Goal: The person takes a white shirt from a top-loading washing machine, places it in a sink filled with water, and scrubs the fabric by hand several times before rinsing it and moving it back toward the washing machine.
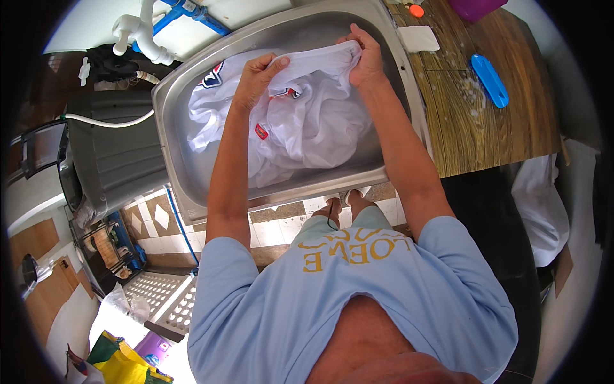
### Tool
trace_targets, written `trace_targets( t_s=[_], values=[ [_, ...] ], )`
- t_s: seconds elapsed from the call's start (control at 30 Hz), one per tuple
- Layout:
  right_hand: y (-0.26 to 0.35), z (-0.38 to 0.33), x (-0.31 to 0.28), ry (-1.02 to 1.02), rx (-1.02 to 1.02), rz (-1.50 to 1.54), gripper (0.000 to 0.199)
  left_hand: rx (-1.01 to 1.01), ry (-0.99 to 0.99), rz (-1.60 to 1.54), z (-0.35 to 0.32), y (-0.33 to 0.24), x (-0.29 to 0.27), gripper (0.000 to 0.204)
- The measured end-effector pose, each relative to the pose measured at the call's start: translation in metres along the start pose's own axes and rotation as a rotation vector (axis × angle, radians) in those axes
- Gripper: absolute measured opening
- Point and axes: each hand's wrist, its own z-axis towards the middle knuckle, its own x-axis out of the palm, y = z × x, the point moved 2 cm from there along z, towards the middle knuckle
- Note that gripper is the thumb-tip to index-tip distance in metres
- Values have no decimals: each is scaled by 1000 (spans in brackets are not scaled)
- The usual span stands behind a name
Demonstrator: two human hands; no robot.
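Note:
A wet white jersey (313, 128) with small red and navy patches lies bunched in a stainless steel sink (167, 137). Its upper edge is lifted and stretched between my two hands. My left hand (259, 75) is closed on the cloth, fingers curled over the edge. On the other side, my right hand (368, 59) pinches the far end of the same stretch, with the palm partly showing. The rest of the jersey spreads over the basin floor, one part reaching the left side. Folds hide how much cloth lies underneath.
On the wooden counter (460, 121) to the right are a blue brush-like piece (490, 80), a white flat piece (419, 38), an orange cap (416, 11) and a purple container (474, 8). A white tap (137, 35) stands at the back left, above a dark grey bin (115, 147).

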Motion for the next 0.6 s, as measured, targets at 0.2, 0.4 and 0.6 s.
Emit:
trace_targets(
  t_s=[0.2,0.4,0.6],
  values=[
    [2,1,-1,102,39,-21,16,6,-37,-236,0,2,4,17],
    [-5,18,-16,60,-170,-687,12,105,-227,159,10,11,12,26],
    [-19,33,-38,-134,-524,-1630,18,-3,-338,1020,20,32,38,42]
  ],
)
